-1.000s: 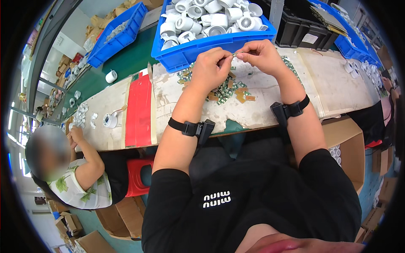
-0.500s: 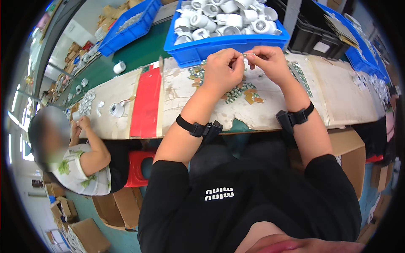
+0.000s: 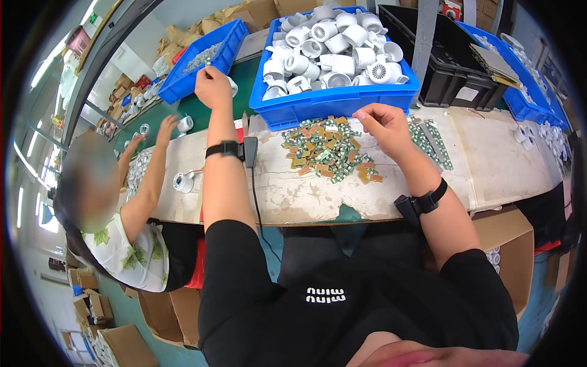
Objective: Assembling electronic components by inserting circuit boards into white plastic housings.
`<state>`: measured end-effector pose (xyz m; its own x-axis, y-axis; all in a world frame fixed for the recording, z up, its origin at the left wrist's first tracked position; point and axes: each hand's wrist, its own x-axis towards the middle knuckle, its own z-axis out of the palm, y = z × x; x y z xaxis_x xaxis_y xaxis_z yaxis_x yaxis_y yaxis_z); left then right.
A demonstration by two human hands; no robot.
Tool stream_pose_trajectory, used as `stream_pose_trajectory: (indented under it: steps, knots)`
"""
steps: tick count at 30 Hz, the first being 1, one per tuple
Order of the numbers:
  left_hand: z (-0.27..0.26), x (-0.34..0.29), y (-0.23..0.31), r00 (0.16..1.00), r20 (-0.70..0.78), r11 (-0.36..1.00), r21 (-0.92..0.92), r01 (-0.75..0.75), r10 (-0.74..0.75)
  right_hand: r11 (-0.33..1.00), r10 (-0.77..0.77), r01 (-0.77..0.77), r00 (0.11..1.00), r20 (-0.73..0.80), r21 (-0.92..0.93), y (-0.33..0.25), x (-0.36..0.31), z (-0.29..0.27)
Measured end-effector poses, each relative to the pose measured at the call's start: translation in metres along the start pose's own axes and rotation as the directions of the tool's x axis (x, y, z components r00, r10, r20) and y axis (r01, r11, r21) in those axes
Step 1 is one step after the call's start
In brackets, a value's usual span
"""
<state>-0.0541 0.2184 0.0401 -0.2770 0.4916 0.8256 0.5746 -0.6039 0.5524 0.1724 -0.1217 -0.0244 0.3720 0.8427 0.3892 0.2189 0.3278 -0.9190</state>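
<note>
My left hand [image 3: 214, 88] is raised at the left, near the far blue bin, with its fingertips pinched on a small green circuit board [image 3: 208, 60]. Over the right side of a pile of small green and tan circuit boards [image 3: 327, 147], my right hand [image 3: 387, 128] has its fingers curled and the thumb close to the index finger. Whatever may be between those fingers is too small or hidden to make out. Just behind the pile stands a large blue bin [image 3: 333, 105] heaped with white fan-like housings [image 3: 327, 52].
More green board strips [image 3: 431, 144] lie right of the pile. A black crate [image 3: 458, 85] stands at the back right, and another blue bin [image 3: 229, 52] at the back left. A co-worker [image 3: 131, 238] sits at the left, arms over the table, near white parts [image 3: 183, 181].
My hands have parted: the left has swung left and away with the small board, while the right has come slightly nearer. The co-worker's arms have reached out across the table.
</note>
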Motion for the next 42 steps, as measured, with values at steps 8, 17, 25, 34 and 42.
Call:
stream_pose_trajectory:
  steps: [8,17,25,34,42]
  knots:
    - [0.043,-0.093,-0.089,0.716,0.639,0.84,0.197,-0.506,0.282,0.997,-0.069,0.068,0.997,-0.043,-0.028,0.009,0.001,-0.003]
    - [0.038,-0.051,0.058,0.999,-0.013,0.917,-0.395,-0.053,0.052,0.971,-0.239,0.236,0.942,-0.235,-0.04,-0.042,-0.021,-0.044]
    - [-0.008,-0.127,0.193,0.529,0.848,0.939,0.168,-0.3,0.017,0.323,-0.513,-0.469,0.643,-0.568,-0.822,-0.045,-0.021,-0.33]
    - [-0.036,-0.122,0.173,0.591,0.807,0.362,-0.543,0.757,-0.025,-0.244,-0.176,-0.701,0.712,-0.68,-0.67,0.03,-0.112,-0.483]
    - [-0.073,-0.176,0.138,0.362,0.864,-0.251,-0.286,0.925,0.349,0.642,0.12,-0.197,0.98,-0.157,-0.741,-0.081,-0.047,-0.277]
